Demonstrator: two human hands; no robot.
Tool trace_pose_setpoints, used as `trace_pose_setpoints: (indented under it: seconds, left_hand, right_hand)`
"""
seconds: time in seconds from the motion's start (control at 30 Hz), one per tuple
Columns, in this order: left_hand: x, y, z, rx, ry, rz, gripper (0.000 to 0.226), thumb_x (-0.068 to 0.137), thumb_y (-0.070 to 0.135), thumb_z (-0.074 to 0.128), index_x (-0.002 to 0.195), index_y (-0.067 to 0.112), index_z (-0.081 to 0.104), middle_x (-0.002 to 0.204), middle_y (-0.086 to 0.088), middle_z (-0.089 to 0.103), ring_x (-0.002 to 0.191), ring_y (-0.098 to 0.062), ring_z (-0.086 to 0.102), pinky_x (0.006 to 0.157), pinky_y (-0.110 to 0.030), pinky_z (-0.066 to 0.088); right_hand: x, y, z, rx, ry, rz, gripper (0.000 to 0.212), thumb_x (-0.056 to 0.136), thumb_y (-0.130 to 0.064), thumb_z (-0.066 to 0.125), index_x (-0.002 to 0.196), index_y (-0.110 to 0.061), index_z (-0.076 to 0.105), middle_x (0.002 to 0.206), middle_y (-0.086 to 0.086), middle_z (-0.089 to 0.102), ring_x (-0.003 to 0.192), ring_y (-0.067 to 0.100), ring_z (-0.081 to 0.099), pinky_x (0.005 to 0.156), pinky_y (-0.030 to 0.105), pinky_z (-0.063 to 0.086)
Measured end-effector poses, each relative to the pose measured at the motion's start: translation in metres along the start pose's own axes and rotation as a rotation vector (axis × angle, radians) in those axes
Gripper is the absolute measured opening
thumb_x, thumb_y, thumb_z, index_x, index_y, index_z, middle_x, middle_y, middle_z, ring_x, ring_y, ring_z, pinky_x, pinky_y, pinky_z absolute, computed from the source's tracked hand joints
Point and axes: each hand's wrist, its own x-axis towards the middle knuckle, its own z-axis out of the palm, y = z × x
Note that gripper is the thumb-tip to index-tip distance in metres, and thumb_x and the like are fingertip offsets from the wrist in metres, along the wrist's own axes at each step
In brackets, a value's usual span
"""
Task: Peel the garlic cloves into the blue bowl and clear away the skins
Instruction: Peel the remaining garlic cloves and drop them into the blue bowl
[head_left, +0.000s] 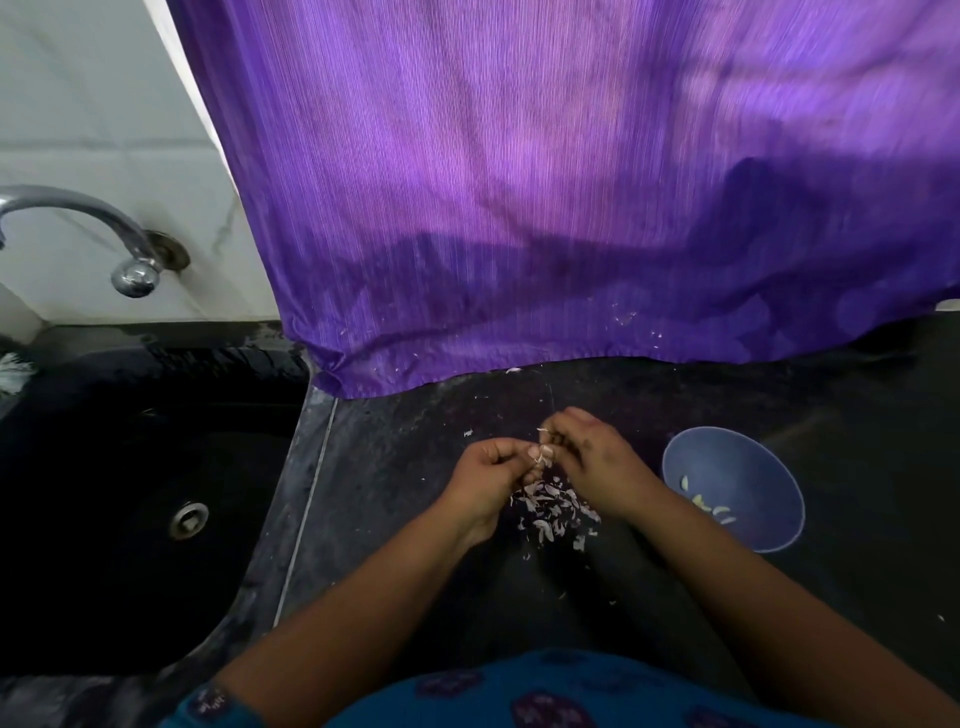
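Just left of the blue bowl (737, 457), the left hand (485, 475) pinches a garlic clove (540, 454) while the right hand (592, 457) picks at its skin; loose skins (553, 506) pile beneath. Papery flakes could drift into the bowl's peeled cloves (714, 506), or the slippery clove could pop free toward the sink (78, 364).

2 hands (540, 467), 1 blue bowl (748, 467), 1 skin pile (553, 506), 1 tap (104, 234)
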Motion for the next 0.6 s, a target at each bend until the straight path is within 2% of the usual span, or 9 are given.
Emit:
trace_pose_setpoints:
  seconds: [0.17, 0.3, 0.43, 0.5, 0.6]
  left_hand:
    - [0.0, 0.0, 0.003, -0.056, -0.008, -0.004, 0.012, 0.093, 0.001, 0.056, 0.094, -0.004, 0.066, 0.068, 0.002, 0.065, 0.062, -0.003, 0.054, 0.066, -0.015, 0.048]
    - [0.001, 0.002, 0.005, -0.157, -0.003, -0.032, 0.013, 0.095, 0.0, 0.051, 0.095, -0.003, 0.064, 0.083, -0.007, 0.066, 0.075, -0.008, 0.06, 0.073, -0.016, 0.05]
    - [0.0, 0.007, 0.001, -0.222, -0.036, -0.035, 0.015, 0.097, 0.001, 0.047, 0.1, -0.003, 0.062, 0.088, -0.008, 0.066, 0.079, -0.009, 0.062, 0.075, -0.017, 0.052]
    - [-0.002, 0.01, -0.003, -0.236, -0.057, -0.033, 0.015, 0.097, 0.001, 0.048, 0.099, -0.001, 0.063, 0.088, -0.006, 0.066, 0.08, -0.009, 0.062, 0.075, -0.017, 0.052]
    - [-0.002, 0.012, -0.006, -0.216, -0.068, -0.023, 0.017, 0.095, -0.003, 0.048, 0.099, 0.001, 0.064, 0.087, -0.003, 0.068, 0.08, -0.007, 0.065, 0.076, -0.017, 0.052]
  right_hand:
    - [-0.002, -0.002, 0.003, 0.005, 0.015, 0.014, 0.012, 0.093, -0.008, 0.055, 0.09, -0.02, 0.052, 0.087, -0.011, 0.045, 0.078, 0.004, 0.048, 0.064, 0.014, 0.037]
    - [-0.009, -0.003, 0.009, 0.039, 0.018, 0.038, 0.003, 0.095, -0.011, 0.053, 0.096, -0.013, 0.056, 0.091, -0.008, 0.046, 0.081, 0.002, 0.048, 0.067, 0.012, 0.037]
    - [-0.017, -0.003, 0.01, 0.094, 0.024, 0.093, 0.009, 0.096, -0.015, 0.055, 0.092, -0.022, 0.052, 0.091, -0.011, 0.048, 0.081, 0.0, 0.05, 0.067, 0.012, 0.037]
    - [-0.02, -0.002, 0.009, 0.135, 0.061, 0.139, 0.01, 0.092, -0.016, 0.061, 0.087, -0.023, 0.056, 0.09, -0.011, 0.055, 0.081, 0.004, 0.057, 0.069, 0.019, 0.046]
    - [-0.021, -0.002, 0.006, 0.311, 0.176, 0.281, 0.012, 0.083, -0.013, 0.072, 0.08, -0.02, 0.064, 0.078, -0.003, 0.07, 0.075, 0.011, 0.068, 0.074, 0.035, 0.058]
